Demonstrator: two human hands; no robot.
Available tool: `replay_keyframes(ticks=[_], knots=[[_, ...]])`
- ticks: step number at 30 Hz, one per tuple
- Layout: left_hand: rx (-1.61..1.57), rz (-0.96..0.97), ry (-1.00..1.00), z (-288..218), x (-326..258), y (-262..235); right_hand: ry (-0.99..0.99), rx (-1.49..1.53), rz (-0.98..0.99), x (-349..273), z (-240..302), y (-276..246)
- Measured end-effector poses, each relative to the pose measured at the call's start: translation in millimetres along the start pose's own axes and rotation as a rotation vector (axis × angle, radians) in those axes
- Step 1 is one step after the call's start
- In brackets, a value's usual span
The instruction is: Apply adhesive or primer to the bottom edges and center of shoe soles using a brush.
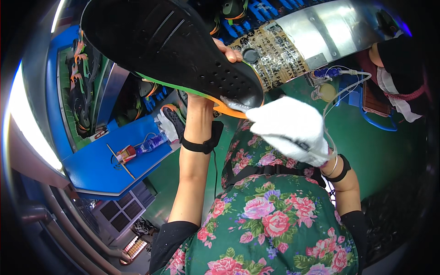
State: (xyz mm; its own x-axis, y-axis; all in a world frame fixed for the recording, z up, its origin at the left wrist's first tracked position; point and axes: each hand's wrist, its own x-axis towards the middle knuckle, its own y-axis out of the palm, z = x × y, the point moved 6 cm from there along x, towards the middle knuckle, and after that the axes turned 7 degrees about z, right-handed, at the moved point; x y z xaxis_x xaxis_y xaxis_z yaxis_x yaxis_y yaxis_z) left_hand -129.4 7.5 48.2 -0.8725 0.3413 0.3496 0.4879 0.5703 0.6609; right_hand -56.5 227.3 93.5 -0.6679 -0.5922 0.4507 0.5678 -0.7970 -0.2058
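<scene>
Black shoe sole point(151, 50) w/ green & orange edge is up at far L-centre, in person's L hand point(229, 51), fingers curled close together over its R rim, gripping it. R hand point(286, 126), under white cloth point(307, 140), is at sole's near R tip; fingers covered, can't tell if spread or pinching. Blue table point(94, 167) L w/ bottle point(153, 143).

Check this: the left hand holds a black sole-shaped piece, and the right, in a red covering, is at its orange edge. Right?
Not quite: the head view shows a white covering on the right hand, not red. The left hand holds the black sole-shaped piece, with the right at its orange edge.
</scene>
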Motion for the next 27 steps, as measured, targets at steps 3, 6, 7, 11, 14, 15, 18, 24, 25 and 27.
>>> replay_keyframes(ticks=[3,6,7,11,14,15,18,24,25,27], knots=[[-0.054,0.009,0.0,0,2,-1,-0.001,0.023,0.065,-2,0,2],[-0.078,-0.007,-0.013,-2,4,-2,0.003,-0.098,-0.009,-4,0,2],[-0.047,0.013,-0.005,-3,4,-1,-0.03,-0.129,0.013,-3,3,7],[-0.069,-0.037,-0.019,2,0,-3,-0.093,-0.016,0.018,2,13,21],[-0.114,-0.079,-0.008,8,-5,-7,0.095,0.345,0.086,5,4,29],[-0.092,-0.074,-0.009,8,-6,-8,0.092,0.327,0.045,6,7,28],[0.0,-0.035,-0.013,5,-4,-14,-0.127,-0.078,0.075,10,18,25],[-0.004,-0.044,0.045,13,-8,-10,-0.083,0.114,-0.007,10,13,15],[0.017,-0.062,0.048,12,-9,-10,0.013,0.152,-0.088,7,8,11],[0.04,-0.093,0.023,12,-9,-11,0.006,0.043,-0.129,2,6,1]])
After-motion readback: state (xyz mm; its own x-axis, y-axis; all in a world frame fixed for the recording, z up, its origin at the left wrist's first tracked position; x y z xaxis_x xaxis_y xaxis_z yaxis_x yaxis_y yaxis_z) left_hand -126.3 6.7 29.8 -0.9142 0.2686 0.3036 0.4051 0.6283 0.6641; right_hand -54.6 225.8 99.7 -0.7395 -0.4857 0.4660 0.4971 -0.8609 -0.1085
